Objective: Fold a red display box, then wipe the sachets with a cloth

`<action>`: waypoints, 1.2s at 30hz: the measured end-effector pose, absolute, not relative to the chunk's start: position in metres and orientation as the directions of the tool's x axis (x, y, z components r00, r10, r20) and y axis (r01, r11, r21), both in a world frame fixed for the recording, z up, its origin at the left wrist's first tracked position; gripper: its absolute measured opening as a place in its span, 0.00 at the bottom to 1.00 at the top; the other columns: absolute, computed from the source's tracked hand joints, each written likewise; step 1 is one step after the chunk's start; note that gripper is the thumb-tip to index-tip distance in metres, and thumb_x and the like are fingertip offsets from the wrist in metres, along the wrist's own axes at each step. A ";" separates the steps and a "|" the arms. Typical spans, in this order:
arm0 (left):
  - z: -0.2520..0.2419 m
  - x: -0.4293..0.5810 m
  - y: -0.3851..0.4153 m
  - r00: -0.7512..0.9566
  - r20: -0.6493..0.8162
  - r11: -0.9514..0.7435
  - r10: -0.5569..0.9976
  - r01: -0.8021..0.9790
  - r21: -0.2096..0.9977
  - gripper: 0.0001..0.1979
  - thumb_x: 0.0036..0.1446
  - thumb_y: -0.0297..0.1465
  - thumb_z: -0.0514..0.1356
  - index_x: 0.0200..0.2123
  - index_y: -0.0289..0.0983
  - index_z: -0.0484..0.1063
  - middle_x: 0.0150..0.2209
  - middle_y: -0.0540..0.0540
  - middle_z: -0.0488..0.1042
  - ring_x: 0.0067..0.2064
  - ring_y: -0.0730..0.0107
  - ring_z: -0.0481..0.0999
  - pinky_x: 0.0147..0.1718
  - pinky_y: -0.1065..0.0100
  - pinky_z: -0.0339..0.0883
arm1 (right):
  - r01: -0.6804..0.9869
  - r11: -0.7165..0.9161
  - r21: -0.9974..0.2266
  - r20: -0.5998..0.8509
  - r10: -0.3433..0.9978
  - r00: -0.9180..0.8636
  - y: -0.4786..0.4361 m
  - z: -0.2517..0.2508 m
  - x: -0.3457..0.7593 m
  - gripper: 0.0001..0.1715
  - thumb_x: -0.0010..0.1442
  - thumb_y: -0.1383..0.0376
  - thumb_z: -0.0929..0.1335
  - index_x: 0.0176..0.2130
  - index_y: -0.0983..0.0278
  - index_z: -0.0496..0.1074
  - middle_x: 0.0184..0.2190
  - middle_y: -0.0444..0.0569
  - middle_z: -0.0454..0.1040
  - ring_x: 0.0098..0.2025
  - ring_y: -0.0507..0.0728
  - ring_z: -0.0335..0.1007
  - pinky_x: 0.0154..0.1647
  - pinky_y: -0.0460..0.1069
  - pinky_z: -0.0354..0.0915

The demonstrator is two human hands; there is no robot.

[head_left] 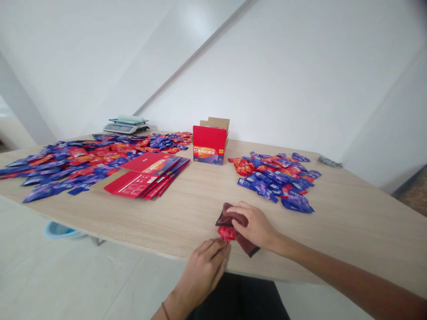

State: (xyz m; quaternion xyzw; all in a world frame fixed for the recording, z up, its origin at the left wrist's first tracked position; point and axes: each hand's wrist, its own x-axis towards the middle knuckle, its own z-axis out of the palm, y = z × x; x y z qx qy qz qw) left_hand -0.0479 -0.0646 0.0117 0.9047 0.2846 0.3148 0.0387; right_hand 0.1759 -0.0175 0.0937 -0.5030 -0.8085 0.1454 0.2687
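Observation:
My right hand (254, 225) lies on a dark maroon pouch (230, 217) near the table's front edge, fingers curled round its upper side. My left hand (204, 269) comes up from below the edge and pinches a small red sachet (226, 233) at the pouch's mouth. Just beyond lies a pile of blue and red sachets (276, 180). An open red carton (210, 143) stands upright behind, in the middle of the table.
A stack of flat red cartons (147, 175) lies left of centre, with a wide spread of blue and red sachets (66, 164) beyond it. A weighing scale (126, 124) stands at the far edge. A light blue bin (58, 230) sits under the wooden table (187, 209).

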 end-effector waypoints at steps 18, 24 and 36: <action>0.013 -0.047 -0.064 0.643 0.539 -0.834 0.544 0.485 0.263 0.18 0.70 0.24 0.55 0.60 0.38 0.72 0.51 0.41 0.78 0.53 0.58 0.77 0.55 0.56 0.76 | 0.785 0.517 -0.340 0.143 0.854 -0.500 -0.019 0.068 0.170 0.17 0.60 0.68 0.70 0.47 0.53 0.79 0.44 0.45 0.77 0.48 0.58 0.72 0.50 0.49 0.64; 0.010 -0.047 -0.064 0.643 0.526 -0.827 0.556 0.489 0.276 0.19 0.70 0.25 0.55 0.61 0.38 0.72 0.53 0.41 0.77 0.55 0.59 0.76 0.57 0.57 0.75 | 0.813 0.498 -0.301 0.162 0.867 -0.471 -0.011 0.065 0.175 0.19 0.61 0.69 0.69 0.50 0.54 0.78 0.46 0.48 0.76 0.48 0.58 0.72 0.49 0.49 0.64; 0.009 -0.048 -0.064 0.648 0.521 -0.828 0.556 0.487 0.278 0.19 0.70 0.25 0.55 0.61 0.38 0.71 0.54 0.41 0.77 0.56 0.58 0.76 0.58 0.56 0.75 | 0.825 0.482 -0.294 0.164 0.876 -0.453 0.021 0.066 0.192 0.20 0.59 0.69 0.69 0.50 0.56 0.79 0.47 0.48 0.78 0.49 0.58 0.74 0.50 0.50 0.64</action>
